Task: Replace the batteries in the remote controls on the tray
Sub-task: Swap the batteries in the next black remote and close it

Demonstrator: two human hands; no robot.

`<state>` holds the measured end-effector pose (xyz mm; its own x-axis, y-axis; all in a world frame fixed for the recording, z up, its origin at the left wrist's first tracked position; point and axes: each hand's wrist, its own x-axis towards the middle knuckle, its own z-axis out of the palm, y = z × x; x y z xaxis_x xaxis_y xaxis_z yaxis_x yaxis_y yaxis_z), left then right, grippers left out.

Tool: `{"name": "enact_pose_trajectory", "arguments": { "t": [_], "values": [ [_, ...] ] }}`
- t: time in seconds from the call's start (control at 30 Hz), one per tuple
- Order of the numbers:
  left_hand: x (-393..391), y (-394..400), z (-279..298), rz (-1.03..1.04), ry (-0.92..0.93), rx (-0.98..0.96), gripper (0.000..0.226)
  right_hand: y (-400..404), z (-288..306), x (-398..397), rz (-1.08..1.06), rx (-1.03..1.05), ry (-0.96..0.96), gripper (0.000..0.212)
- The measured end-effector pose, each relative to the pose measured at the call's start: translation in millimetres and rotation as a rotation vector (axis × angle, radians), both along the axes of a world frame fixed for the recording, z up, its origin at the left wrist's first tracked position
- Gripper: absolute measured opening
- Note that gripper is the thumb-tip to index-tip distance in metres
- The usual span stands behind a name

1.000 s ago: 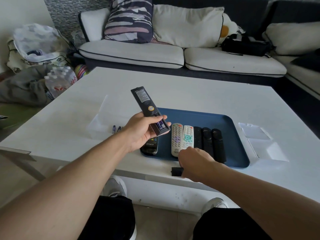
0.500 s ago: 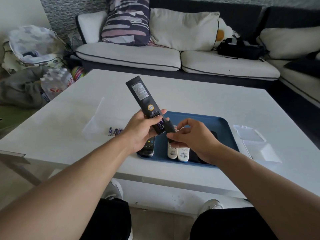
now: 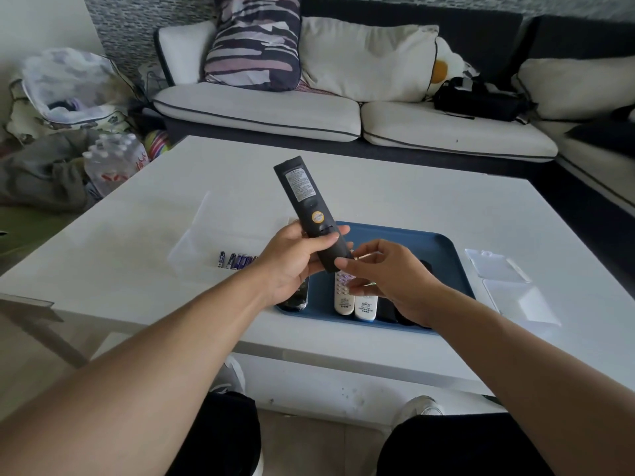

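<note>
black remote [image 3: 307, 204]: back up, raised | white remotes [image 3: 355, 298]: on blue tray [image 3: 443, 250]

Left hand [image 3: 292, 261] gripping, right hand [image 3: 388, 276] pinching

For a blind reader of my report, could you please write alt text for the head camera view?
A person's left hand holds a black remote back side up over a white table, while the right hand pinches its lower end. Below, a blue tray holds more remotes, and small batteries lie to its left.
</note>
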<state>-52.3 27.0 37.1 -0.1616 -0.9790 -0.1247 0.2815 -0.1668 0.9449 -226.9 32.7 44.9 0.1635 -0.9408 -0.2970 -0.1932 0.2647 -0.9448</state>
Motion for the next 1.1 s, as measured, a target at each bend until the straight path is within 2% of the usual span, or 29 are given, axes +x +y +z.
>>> {"name": "enact_pose_trajectory", "arguments": {
  "t": [0.1,0.17,0.33,0.53,0.67,0.77,0.8,0.87,0.97,1.03,1.1],
  "values": [
    [0.4,-0.1,0.0,0.001,0.005,-0.014,0.026,3.0,2.6,-2.4,0.121,0.111,-0.075,0.03],
    [-1.2,0.6,2.1,0.001,0.039,-0.006,0.031,4.6,2.5,-1.8,0.15,0.13,-0.129,0.029],
    [-9.7,1.9,13.6,0.073,0.213,0.064,0.035,12.1,-3.2,14.0,0.029,-0.023,-0.114,0.033],
    [-20.6,-0.5,16.2,0.169,0.224,0.094,0.033,21.0,-5.1,24.0,-0.104,-0.12,-0.128,0.032],
    [-19.8,-3.2,11.6,0.156,0.182,0.152,0.046,16.6,-2.1,25.7,-0.194,-0.118,-0.241,0.03],
    [-20.4,-4.8,2.5,0.121,-0.124,0.169,0.044,4.6,8.8,20.2,-0.346,-0.189,-0.373,0.023],
    [-21.0,-3.4,-0.2,0.128,-0.252,0.181,0.044,0.7,11.9,16.0,-0.38,-0.241,-0.331,0.022],
    [-19.2,0.7,-5.4,0.077,-0.555,0.16,0.047,-4.5,12.3,4.8,-0.378,-0.377,-0.043,0.021],
    [-11.6,7.6,-13.8,-0.123,-1.019,0.122,0.051,-10.1,4.6,-7.7,-0.265,-0.546,0.404,0.016],
    [-7.0,9.4,-16.4,-0.233,-1.2,0.141,0.043,-11.1,-1.0,-8.4,-0.146,-0.621,0.579,0.011],
    [-4.3,9.7,-18.8,-0.306,-1.278,0.184,0.04,-10.6,-10.2,-4.4,-0.011,-0.656,0.71,0.007]
  ]
}}
